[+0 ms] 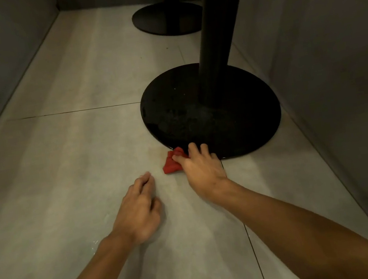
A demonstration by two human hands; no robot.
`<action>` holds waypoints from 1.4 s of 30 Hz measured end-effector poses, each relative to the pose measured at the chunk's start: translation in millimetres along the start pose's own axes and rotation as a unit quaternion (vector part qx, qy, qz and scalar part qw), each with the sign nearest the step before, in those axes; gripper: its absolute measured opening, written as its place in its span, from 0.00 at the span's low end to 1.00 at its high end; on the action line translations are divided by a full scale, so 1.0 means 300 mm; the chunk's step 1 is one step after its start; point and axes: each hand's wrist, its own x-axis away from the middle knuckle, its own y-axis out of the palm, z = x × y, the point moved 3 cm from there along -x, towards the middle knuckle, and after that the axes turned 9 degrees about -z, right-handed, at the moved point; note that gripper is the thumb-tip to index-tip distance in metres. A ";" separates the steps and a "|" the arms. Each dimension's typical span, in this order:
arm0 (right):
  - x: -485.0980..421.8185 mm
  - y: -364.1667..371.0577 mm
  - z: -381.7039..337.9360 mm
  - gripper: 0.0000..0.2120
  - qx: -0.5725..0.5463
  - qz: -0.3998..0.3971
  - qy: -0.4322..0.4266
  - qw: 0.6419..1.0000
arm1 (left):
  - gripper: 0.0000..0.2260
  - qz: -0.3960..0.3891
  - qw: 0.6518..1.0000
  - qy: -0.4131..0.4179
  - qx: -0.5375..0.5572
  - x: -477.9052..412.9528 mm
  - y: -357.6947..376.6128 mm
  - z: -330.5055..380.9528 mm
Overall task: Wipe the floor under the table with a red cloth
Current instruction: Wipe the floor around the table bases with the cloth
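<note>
At near rim of black table base (174,116), R hand (201,170) is gripping bunched red cloth (171,164); L hand (137,214) is resting open on tile floor (74,168), w/ room leftward.

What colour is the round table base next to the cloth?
Black; the round table base shows best in the head view.
</note>
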 end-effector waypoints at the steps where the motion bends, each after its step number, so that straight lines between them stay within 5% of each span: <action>1: 0.020 0.006 0.023 0.34 -0.006 0.001 0.002 1.000 | 0.30 -0.005 1.000 -0.001 0.000 -0.001 0.000 -0.002; 8: 0.115 0.006 0.204 0.26 -0.095 -0.048 0.013 0.994 | 0.30 -0.004 0.998 0.010 0.066 0.006 -0.019 -0.020; 14: 0.063 -0.123 0.084 0.18 -0.279 0.018 -0.018 0.960 | 0.34 0.050 0.998 -0.003 0.029 0.034 -0.021 -0.087; 19: -0.159 -0.180 -0.163 0.25 -0.198 0.047 -0.108 0.973 | 0.35 0.037 0.999 -0.023 0.003 0.036 -0.016 -0.073; 24: -0.292 -0.122 -0.243 0.24 0.069 -0.031 -0.195 0.978 | 0.37 0.019 0.999 -0.026 -0.003 0.034 -0.009 -0.081; 31: -0.185 -0.065 -0.135 0.22 0.031 -0.018 -0.238 0.970 | 0.33 0.026 0.999 -0.025 0.019 0.036 -0.010 -0.092; 42: 0.103 0.023 0.095 0.30 0.033 -0.007 -0.099 0.994 | 0.39 0.003 0.999 -0.025 0.026 0.034 0.005 -0.104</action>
